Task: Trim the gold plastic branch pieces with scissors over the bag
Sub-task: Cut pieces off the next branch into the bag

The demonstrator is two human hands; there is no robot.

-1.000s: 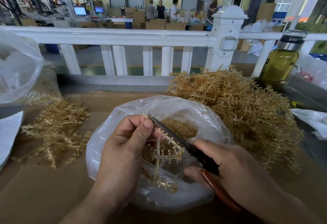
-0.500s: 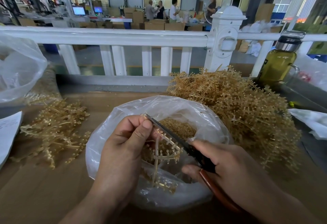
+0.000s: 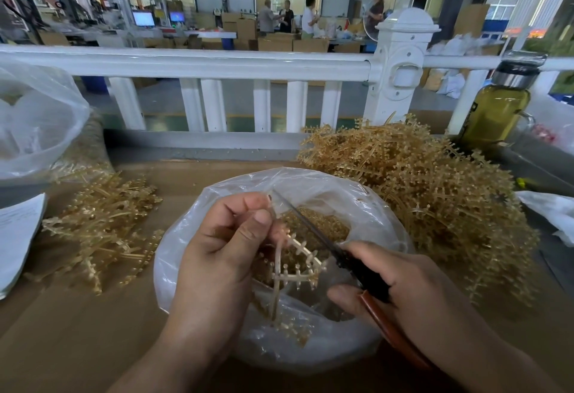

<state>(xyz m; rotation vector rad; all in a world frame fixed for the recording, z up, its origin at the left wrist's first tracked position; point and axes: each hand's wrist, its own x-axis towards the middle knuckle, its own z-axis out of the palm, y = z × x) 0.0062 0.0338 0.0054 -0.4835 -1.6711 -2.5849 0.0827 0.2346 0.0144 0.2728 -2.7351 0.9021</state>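
A clear plastic bag (image 3: 366, 206) lies open on the brown table, with small gold bits at its bottom. Over it my left hand (image 3: 223, 256) pinches a gold plastic branch piece (image 3: 298, 265) between thumb and fingers, its stem hanging down into the bag. My right hand (image 3: 400, 293) grips scissors (image 3: 313, 231) with orange-brown handles; the dark blades point up-left and lie along the branch, their tips near my left fingertips. A big heap of gold branches (image 3: 435, 200) sits right of the bag, and a smaller pile (image 3: 105, 231) lies to its left.
A white railing (image 3: 217, 66) runs along the table's far edge. A bottle of yellow-green liquid (image 3: 497, 106) stands at the back right. Another plastic bag (image 3: 37, 119) and white paper (image 3: 15, 237) are at the left. People stand far behind in the hall.
The scissor blades have slid a little further up along the branch toward my left fingertips. Both hands stay over the bag.
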